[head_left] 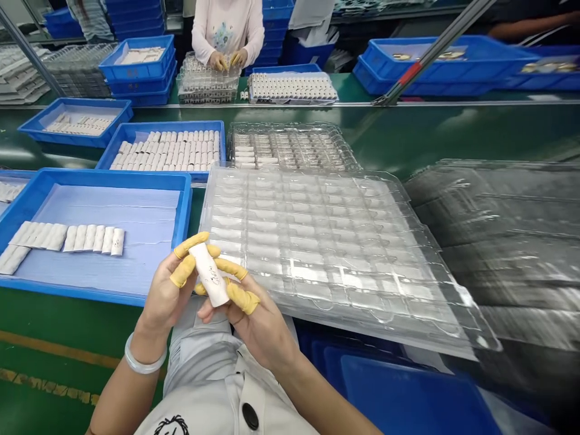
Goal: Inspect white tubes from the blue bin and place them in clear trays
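White tube [211, 275] was held w/ both hands above the desk [408, 139] edge, between blue bin [181, 205] and clear tray [344, 241]. Left hand [170, 290] pinched its upper end, fingers curled; right hand [254, 314] cradled the lower end, partly closed. Yellow finger covers [190, 243] on fingertips. More tubes [90, 237] lay in the bin.

Blurred clear trays [502, 241] at right
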A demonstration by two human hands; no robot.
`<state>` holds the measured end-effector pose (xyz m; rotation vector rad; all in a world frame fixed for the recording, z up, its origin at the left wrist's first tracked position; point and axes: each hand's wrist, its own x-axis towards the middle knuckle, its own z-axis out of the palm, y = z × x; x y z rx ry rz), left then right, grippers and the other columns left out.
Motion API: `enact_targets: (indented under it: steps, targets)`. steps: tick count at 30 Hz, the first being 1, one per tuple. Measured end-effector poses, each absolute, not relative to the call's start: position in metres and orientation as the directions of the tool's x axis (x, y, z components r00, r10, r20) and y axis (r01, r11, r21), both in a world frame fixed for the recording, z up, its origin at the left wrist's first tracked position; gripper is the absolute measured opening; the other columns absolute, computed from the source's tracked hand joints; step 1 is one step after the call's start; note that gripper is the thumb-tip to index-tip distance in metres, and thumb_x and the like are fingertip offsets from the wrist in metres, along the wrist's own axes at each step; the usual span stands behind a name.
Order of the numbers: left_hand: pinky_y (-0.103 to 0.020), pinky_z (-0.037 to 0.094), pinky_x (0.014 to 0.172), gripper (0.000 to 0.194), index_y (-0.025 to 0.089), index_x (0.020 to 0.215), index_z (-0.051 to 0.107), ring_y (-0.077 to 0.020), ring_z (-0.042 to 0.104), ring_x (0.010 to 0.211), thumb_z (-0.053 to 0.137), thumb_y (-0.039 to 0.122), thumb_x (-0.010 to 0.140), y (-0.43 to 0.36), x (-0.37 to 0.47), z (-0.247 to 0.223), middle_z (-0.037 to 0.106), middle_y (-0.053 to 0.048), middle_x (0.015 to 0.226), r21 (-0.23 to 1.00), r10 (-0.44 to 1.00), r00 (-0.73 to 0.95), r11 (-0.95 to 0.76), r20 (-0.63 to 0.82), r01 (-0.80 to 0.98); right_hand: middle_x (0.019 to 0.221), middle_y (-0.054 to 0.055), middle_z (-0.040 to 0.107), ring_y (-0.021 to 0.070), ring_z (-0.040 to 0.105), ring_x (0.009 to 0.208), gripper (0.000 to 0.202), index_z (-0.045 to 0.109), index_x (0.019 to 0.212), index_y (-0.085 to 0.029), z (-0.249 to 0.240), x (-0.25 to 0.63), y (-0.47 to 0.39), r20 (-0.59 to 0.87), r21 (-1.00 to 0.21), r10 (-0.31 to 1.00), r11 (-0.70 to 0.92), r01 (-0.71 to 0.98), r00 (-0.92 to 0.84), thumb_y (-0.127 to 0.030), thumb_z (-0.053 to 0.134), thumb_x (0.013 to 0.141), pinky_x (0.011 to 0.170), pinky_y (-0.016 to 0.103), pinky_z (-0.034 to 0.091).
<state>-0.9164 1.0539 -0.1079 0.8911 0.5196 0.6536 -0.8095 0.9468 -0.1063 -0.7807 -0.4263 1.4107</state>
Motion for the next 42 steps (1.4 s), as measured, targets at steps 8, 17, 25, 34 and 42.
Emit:
enact_targets:
  steps: [8, 17, 25, 34, 42]
  targets:
    - [-0.028, 0.054, 0.086, 0.039, 0.027, 0.126, 0.064, -0.0162, 0.065, 0.096, 0.069, 0.031, 0.087, 1.039, -0.918, -0.109, 0.068, -0.006, 0.115, 0.941, 0.705, 0.709, 0.257, -0.026, -0.221, 0.103, 0.004, 0.063, 0.0160, 0.062, 0.094, 0.039, 0.053, 0.118, -0.025, -0.115, -0.818, 0.930, -0.021, -0.949, 0.880, 0.132, -0.287, 0.474, -0.029, 0.071, 0.083, 0.082, 0.032, 0.050]
    - [-0.028, 0.052, 0.087, 0.036, 0.026, 0.122, 0.067, -0.0161, 0.067, 0.094, 0.070, 0.031, 0.086, 1.048, -0.925, -0.113, 0.071, -0.006, 0.110, 0.912, 0.698, 0.716, 0.307, -0.019, -0.274, 0.111, 0.005, 0.061, 0.0177, 0.059, 0.099, 0.034, 0.054, 0.118, -0.026, -0.121, -0.828, 0.935, 0.053, -0.981, 0.871, 0.136, -0.137, 0.489, -0.028, 0.067, 0.086, 0.087, 0.034, 0.048]
    - [-0.031, 0.050, 0.094, 0.031, 0.019, 0.107, 0.075, -0.0201, 0.067, 0.102, 0.064, 0.042, 0.089, 1.065, -0.929, -0.126, 0.074, -0.009, 0.106, 0.972, 0.827, 0.552, 0.207, -0.110, -0.115, 0.100, 0.006, 0.064, 0.0174, 0.057, 0.084, 0.025, 0.057, 0.113, -0.020, -0.123, -0.816, 0.957, -0.013, -0.992, 0.952, -0.050, 0.113, 0.306, -0.027, 0.058, 0.089, 0.078, 0.035, 0.047]
    - [-0.033, 0.053, 0.078, 0.053, 0.013, 0.116, 0.069, -0.0182, 0.063, 0.081, 0.062, 0.054, 0.083, 1.120, -0.965, -0.143, 0.072, -0.012, 0.102, 0.970, 0.883, 0.447, 0.036, -0.144, 0.242, 0.100, 0.012, 0.063, 0.0230, 0.059, 0.079, 0.036, 0.063, 0.122, -0.014, -0.113, -0.707, 1.022, 0.108, -0.754, 0.920, -0.170, 0.634, 0.376, -0.029, 0.049, 0.093, 0.068, 0.037, 0.051]
    - [-0.042, 0.051, 0.094, 0.080, 0.007, 0.133, 0.054, -0.0280, 0.066, 0.106, 0.045, 0.066, 0.079, 1.186, -1.029, -0.154, 0.068, -0.017, 0.121, 0.719, 0.883, 0.425, -0.162, -0.201, 0.676, 0.114, 0.023, 0.062, 0.0355, 0.049, 0.113, 0.040, 0.067, 0.114, -0.006, -0.150, -0.615, 1.133, 0.269, -0.434, 0.887, -0.238, 0.869, 0.377, -0.012, 0.044, 0.082, 0.098, 0.051, 0.039]
